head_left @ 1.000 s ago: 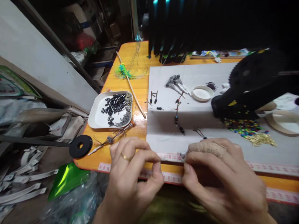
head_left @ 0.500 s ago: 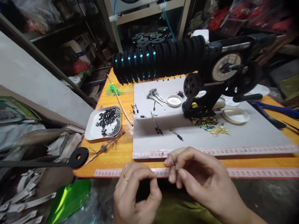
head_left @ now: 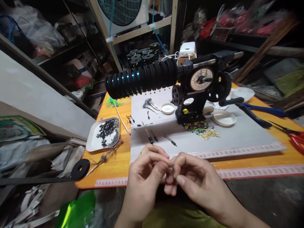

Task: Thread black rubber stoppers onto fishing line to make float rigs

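Observation:
My left hand point(head_left: 148, 177), with a ring on one finger, meets my right hand point(head_left: 198, 177) just over the table's front edge. Fingertips of both are pinched together around something small, too blurred to name. Beyond my hands, on a white board point(head_left: 239, 141), lie a few thin pieces with dark bodies, one of them a stick with an orange tip point(head_left: 149, 136). Farther right are a pile of multicoloured beads point(head_left: 195, 127) and a heap of small gold pieces point(head_left: 209, 134).
Behind stands a black geared machine point(head_left: 198, 91) with a ribbed roller point(head_left: 142, 79). At left are a white tray point(head_left: 91, 142) of black cylinders and a black ring point(head_left: 80, 168). Blue-handled pliers point(head_left: 266, 110) and red-handled scissors point(head_left: 296, 142) lie at right. Shallow white dishes point(head_left: 167, 108) sit near the machine.
My left hand has moved up and right, and its fingers now meet those of my right hand. The camera view has shifted, showing more of the background fan and the red-handled scissors.

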A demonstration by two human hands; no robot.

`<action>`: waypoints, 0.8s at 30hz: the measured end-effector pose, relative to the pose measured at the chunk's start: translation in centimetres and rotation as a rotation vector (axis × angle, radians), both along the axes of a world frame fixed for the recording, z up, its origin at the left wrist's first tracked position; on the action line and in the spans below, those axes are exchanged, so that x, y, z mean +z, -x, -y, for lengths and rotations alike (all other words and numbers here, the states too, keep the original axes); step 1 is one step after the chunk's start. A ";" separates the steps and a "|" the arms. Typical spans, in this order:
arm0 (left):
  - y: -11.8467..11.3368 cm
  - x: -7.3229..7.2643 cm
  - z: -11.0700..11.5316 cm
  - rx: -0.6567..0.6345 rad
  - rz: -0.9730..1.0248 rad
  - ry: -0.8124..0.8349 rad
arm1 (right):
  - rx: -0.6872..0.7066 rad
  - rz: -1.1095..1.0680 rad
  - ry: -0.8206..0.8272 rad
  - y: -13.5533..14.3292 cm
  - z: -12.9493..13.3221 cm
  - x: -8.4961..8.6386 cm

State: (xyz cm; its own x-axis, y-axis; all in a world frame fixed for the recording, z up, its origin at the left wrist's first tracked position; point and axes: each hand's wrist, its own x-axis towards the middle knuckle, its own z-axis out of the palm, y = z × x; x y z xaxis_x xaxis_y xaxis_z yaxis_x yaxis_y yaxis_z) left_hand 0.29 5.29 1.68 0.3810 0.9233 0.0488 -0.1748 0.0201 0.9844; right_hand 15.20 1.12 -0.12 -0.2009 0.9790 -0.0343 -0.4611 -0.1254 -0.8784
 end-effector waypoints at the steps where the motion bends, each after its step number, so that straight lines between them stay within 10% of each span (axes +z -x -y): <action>1: -0.3 -0.1 -0.3 0.019 0.065 0.040 | 0.008 -0.003 0.015 -0.1 0.0 0.0; 11: -0.9 -1.0 0.4 -0.060 0.113 0.142 | 0.015 -0.052 0.039 -0.6 -0.6 0.4; 24: -3.2 -0.5 -1.4 0.174 0.405 0.206 | -0.018 0.265 -0.036 -0.5 -0.4 0.6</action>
State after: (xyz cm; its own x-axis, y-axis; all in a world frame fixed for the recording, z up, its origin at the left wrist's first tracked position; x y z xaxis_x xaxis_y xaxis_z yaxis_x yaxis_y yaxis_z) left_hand 3.45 6.67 1.18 0.2080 0.9777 -0.0292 -0.5612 0.1437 0.8151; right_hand 15.70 1.52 0.49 -0.1721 0.9839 -0.0484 -0.2161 -0.0857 -0.9726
